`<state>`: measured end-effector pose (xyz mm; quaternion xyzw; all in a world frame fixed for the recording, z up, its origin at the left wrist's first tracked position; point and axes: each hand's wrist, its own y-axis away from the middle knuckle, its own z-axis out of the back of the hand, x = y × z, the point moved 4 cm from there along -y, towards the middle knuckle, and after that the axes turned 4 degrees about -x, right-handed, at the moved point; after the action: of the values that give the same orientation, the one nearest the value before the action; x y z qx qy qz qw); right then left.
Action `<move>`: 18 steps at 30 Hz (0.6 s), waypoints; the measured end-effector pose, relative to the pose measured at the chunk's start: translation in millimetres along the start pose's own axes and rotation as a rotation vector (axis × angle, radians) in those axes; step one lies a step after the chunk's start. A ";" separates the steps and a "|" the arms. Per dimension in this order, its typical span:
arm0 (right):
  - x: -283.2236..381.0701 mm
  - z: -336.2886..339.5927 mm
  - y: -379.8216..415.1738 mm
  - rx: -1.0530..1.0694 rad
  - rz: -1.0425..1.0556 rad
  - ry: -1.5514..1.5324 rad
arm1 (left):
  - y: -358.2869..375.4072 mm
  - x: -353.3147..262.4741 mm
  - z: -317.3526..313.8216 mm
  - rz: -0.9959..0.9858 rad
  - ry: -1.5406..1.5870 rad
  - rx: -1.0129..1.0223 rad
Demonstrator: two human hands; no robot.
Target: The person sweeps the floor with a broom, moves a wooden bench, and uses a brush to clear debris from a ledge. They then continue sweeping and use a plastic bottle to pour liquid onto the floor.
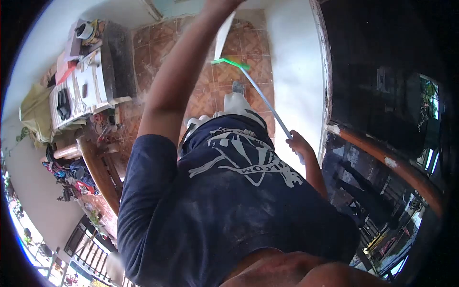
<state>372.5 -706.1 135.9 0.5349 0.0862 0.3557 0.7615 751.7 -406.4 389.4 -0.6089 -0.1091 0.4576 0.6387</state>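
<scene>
In my right hand (298,143) is a long pale pole (267,103), with the fingers closed round its upper part. The pole slants down to a thin, bent green head (232,62) at the brown tiled floor (198,98); whether it is a broom or a mop I cannot make out. My left arm stretches forward to the top edge, where my left hand (224,4) is mostly cut off and its fingers are hidden. Just below that hand shows a narrow white strip (223,40) that tapers towards the green head.
A white wall (294,67) rises close on the right. On the left stands a table (91,79) with dark objects and a white roll-like item. Behind it are a wooden bench (98,174) and a heap of clothes (71,172). A wooden rail (387,162) runs at right.
</scene>
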 end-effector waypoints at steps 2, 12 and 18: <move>-2.2 20.3 -19.2 -0.096 0.070 0.050 | 3.9 15.4 -25.5 0.259 -0.155 0.265; 22.4 120.6 -165.6 -0.124 0.139 -0.086 | -4.5 93.3 7.0 0.212 0.240 0.154; 126.2 124.9 -294.1 -0.356 0.174 0.158 | -55.4 181.7 53.6 0.202 -0.061 0.280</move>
<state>661.0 -771.6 -38.7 0.3680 0.0351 0.4704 0.8013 840.6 -230.9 374.7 -0.5077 -0.0017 0.5483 0.6646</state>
